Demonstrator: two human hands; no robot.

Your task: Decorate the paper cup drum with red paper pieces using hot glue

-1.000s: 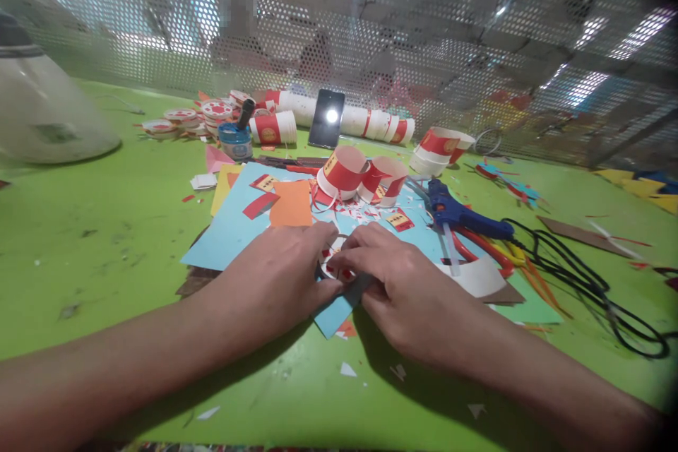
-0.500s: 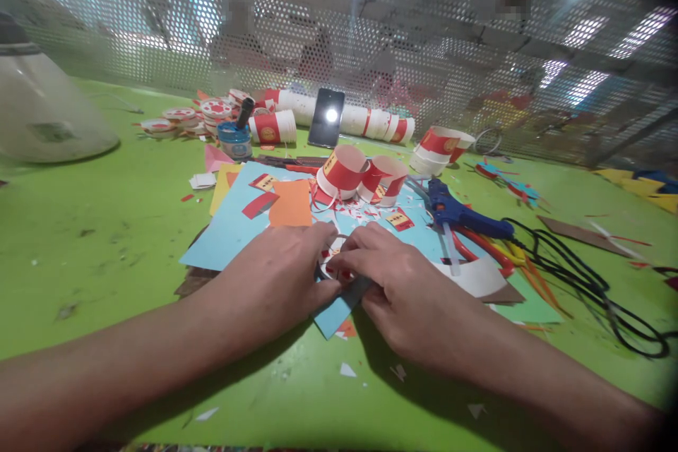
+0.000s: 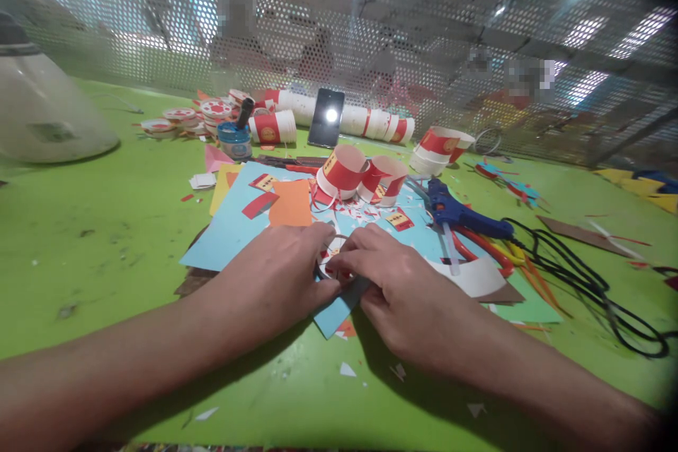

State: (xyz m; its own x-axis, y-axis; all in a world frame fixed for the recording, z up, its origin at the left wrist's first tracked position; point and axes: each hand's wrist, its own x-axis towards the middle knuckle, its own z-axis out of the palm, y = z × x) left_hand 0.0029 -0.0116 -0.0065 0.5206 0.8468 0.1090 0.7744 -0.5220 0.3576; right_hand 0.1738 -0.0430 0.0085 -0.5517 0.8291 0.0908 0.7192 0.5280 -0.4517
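Two bare hands are working close together. The left hand's [image 3: 289,270] fingers are bending around a small round white disc with red bits [image 3: 335,263], curled nearly closed on its edge. The right hand's [image 3: 402,282] fingers are pinching down onto the same disc. Blue paper [image 3: 335,314] is lying just under the fingers. Past the fingertips, two red-and-white paper cups [image 3: 343,175] are standing near a flat orange paper piece [image 3: 291,203]. Right of the fingers, a blue glue gun [image 3: 466,215] is resting on the green tabletop [image 3: 254,395].

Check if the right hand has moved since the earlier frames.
No, no visible shift: the right hand sits in the same place relative to the blue glue gun.
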